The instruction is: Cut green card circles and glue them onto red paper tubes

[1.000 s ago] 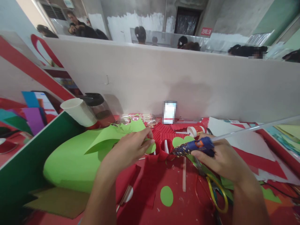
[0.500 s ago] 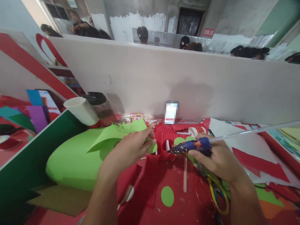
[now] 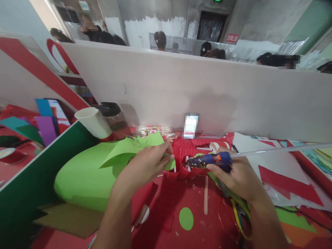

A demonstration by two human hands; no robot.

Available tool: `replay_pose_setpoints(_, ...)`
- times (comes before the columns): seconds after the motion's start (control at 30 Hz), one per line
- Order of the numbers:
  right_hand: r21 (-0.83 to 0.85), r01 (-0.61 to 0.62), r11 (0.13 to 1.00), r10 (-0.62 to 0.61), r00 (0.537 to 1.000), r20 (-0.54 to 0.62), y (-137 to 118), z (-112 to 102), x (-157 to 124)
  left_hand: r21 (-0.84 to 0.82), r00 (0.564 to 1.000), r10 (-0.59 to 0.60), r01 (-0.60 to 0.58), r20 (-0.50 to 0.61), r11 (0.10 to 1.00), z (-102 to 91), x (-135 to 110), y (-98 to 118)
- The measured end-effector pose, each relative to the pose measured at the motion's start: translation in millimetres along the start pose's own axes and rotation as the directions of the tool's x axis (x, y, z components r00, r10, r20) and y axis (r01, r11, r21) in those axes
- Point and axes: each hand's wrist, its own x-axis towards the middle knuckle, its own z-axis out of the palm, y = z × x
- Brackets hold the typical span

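My right hand (image 3: 240, 176) is wrapped round a blue hot glue gun (image 3: 210, 160) with a speckled front, and a long clear glue stick (image 3: 275, 151) runs out of its back. The nozzle points left into the folded red paper (image 3: 181, 174), close to a small white piece inside it. Pinched in the fingertips of my left hand (image 3: 149, 162) is a green paper circle (image 3: 170, 165), held against the left part of that red paper. Another green circle (image 3: 186, 218) lies flat on the red tabletop (image 3: 197, 193) nearer to me.
Large green paper (image 3: 83, 176) curls at left, beside a white cup (image 3: 93, 122) and a dark-lidded bottle (image 3: 114, 117). A lit phone (image 3: 190, 126) leans on the white partition (image 3: 155, 90). Yellow-handled scissors (image 3: 240, 221) lie below my right hand. People sit beyond the partition.
The glue gun's nozzle has moved slightly up and left, deeper into the red paper. My left hand keeps its hold on the green circle. The whole view has shifted a little.
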Motion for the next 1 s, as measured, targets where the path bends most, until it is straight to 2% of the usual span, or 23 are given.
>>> replay_pose_setpoints(0.4,-0.031,-0.07,0.997,0.067,0.995,-0.078,0.0,6.0,3.0,0.004,1.0,-0.011,0.011,0.006,1.0,-0.8,0.0,1.1)
replay_pose_setpoints(0.53,0.016,-0.085,0.996,0.085,0.996,-0.031,-2.5,4.6,2.7,0.006,1.0,-0.007,0.007,0.005,1.0,-0.4,0.2,1.5)
replay_pose_setpoints(0.77,0.014,-0.021,1.0,0.021,0.999,0.041,-3.5,-1.6,1.3,0.009,1.0,0.003,-0.003,0.002,1.0,0.5,-1.2,1.0)
replay_pose_setpoints(1.0,0.036,-0.038,0.999,0.034,0.995,0.094,1.2,-8.7,-1.9,0.013,1.0,-0.003,0.003,0.002,1.0,-0.6,1.4,1.1)
